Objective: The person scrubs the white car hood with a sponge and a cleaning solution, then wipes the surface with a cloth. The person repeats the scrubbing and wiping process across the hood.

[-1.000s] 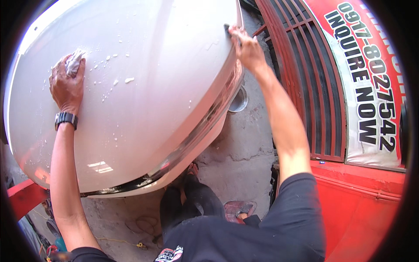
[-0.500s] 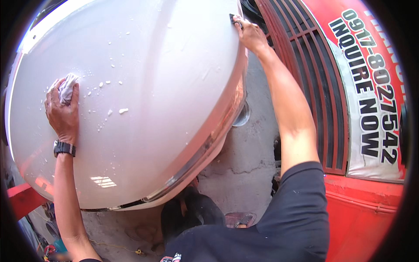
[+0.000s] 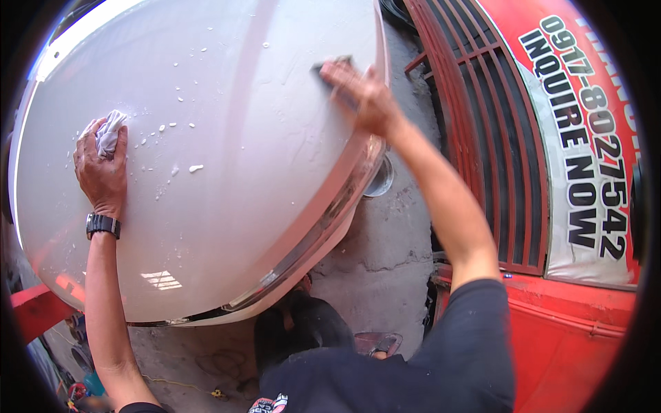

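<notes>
Head view shows your left hand (image 3: 102, 168) bunched around a crumpled white cloth (image 3: 109, 132) near the left edge of the glossy silver-white car panel (image 3: 241, 138), foam flecks just beside it. Your right hand (image 3: 361, 96) presses a small dark sanding pad (image 3: 330, 67) flat near the panel's right edge. Keep that pad flat with even pressure, and wipe residue as it gathers.
</notes>
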`<state>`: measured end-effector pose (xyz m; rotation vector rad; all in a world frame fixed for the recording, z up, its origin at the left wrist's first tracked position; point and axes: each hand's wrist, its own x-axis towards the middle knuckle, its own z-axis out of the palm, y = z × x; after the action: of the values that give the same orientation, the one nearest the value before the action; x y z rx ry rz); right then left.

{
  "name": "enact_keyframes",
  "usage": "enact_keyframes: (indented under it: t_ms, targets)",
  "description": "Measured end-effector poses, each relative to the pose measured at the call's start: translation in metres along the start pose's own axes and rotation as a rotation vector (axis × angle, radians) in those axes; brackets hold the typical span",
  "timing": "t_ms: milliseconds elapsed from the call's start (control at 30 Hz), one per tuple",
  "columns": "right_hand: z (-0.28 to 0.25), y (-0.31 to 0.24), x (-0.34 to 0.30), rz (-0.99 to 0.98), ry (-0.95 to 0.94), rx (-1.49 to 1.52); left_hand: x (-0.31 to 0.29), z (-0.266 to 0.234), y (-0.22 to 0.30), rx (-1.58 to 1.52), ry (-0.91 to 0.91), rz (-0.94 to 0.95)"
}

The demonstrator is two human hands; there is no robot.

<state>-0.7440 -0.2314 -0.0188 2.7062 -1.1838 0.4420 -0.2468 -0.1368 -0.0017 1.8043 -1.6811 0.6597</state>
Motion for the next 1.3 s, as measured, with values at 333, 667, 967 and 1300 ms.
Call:
enact_keyframes:
  t_ms: [333,667,967,1300]
  targets:
    - [0.013,-0.061,-0.006,0.074,0.105,0.128,-0.006,-0.013,-0.010,0.060,-0.008,-0.026]
    - [0.019,0.062,0.103,0.444,0.025,-0.129,-0.006,0.001,-0.009,-0.015,0.002,0.008]
    - [-0.008,0.060,0.045,0.076,0.040,0.035,-0.001,-0.002,0.002,-0.041,0.023,0.019]
    - [0.004,-0.006,0.021,0.100,-0.025,-0.018,-0.007,-0.010,-0.014,0.029,-0.010,-0.001]
